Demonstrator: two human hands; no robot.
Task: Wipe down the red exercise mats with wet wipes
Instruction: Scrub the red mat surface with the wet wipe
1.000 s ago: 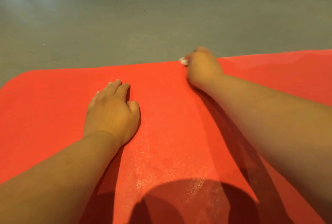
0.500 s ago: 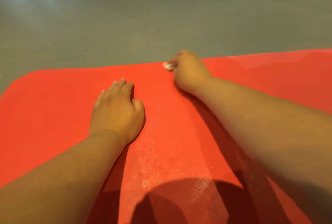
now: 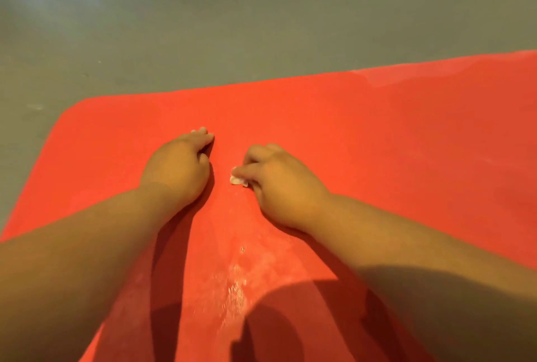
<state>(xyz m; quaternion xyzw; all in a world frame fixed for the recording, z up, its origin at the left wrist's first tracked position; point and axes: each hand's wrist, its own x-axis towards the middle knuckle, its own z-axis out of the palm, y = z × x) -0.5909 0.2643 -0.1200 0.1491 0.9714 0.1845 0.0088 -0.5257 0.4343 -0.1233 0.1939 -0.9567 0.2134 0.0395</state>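
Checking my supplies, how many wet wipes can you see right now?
1: a white wet wipe held by the right hand on the red exercise mat. The left hand could hide another.

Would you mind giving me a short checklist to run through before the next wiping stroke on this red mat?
1. Wipe held firmly: ok. The right hand pinches the white wipe; only a small bit of it shows.
2. Wipe on the surface: ok. It lies against the red mat.
3. Mat braced: ok. The left hand rests on it, palm down.
4. Path to the left free: not ok. The left hand sits close beside the wipe.
5. Wipe damp enough: cannot tell. A wet sheen shows on the mat nearer the person.
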